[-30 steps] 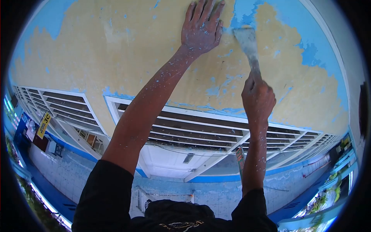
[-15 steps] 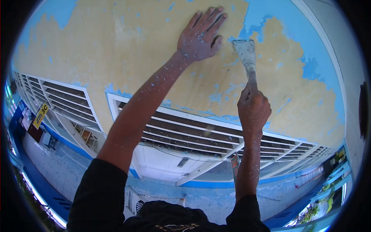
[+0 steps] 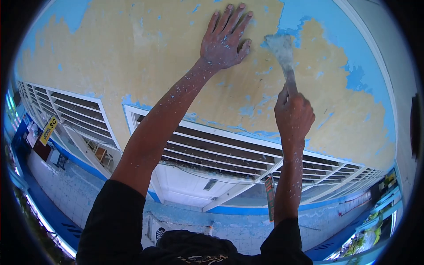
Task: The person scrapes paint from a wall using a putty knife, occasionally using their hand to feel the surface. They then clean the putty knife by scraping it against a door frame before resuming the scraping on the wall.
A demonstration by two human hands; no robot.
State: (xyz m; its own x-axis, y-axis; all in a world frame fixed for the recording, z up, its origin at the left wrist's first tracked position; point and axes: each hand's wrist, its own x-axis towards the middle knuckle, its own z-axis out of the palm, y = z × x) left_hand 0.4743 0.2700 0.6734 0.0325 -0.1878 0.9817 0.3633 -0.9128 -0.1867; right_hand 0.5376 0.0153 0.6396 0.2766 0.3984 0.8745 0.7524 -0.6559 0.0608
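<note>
My left hand (image 3: 223, 44) lies flat on the tan wall (image 3: 176, 79), fingers spread, with blue flecks on its skin. To its right, my right hand (image 3: 294, 115) is wrapped round the handle of a scraper (image 3: 282, 49). The broad blade points up and is slightly blurred; its edge is at the lower border of a patch of blue paint (image 3: 298, 15). Small blue specks and ragged remnants dot the tan surface around both hands.
Louvred vents (image 3: 221, 152) with white frames run below the wall area. A yellow sign (image 3: 48, 130) hangs at left, and a narrow sign (image 3: 270, 198) hangs beside my right forearm. Pale floor tiles (image 3: 247, 229) show below. A white trim (image 3: 380, 48) curves along the right.
The wall has shifted downward in view since the first frame. The scraper moved down from the blue paint, then back up with my right hand. My left hand stays spread on the wall.
</note>
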